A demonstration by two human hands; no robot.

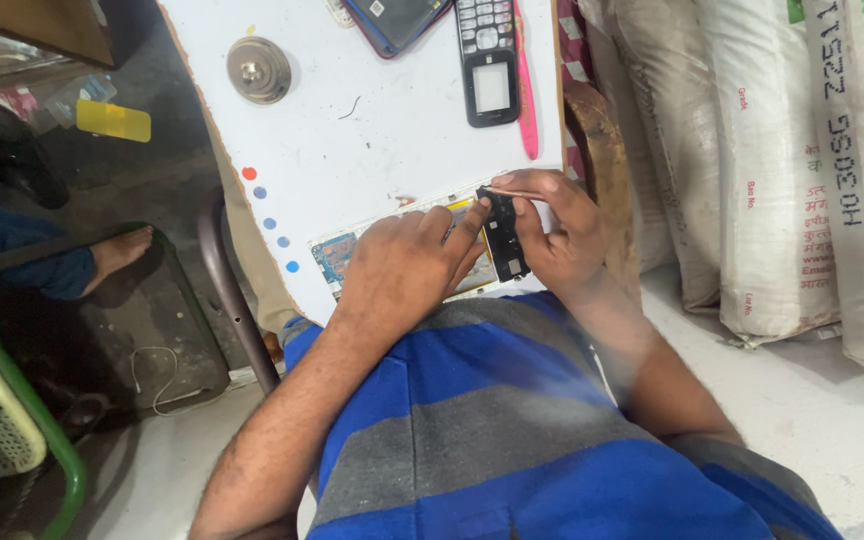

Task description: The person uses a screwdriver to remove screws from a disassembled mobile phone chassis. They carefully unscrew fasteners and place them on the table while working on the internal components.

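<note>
The small black flat phone part (pixel 503 235) sits in the right hand (pixel 552 235) grip; left hand (pixel 407 265) fingers pinch it too. Under them lies the white surface (pixel 392 140); big white sacks (pixel 752 160) stand beside.

I see both hands at the near table (pixel 392 150) edge: left hand (pixel 402 270) over the flat circuit board (pixel 334 255), right hand (pixel 552 225) just right, small slim part (pixel 503 235) between them. Keypad phone shell (pixel 489 60) behind, round metal disc (pixel 259 70) far left.
</note>
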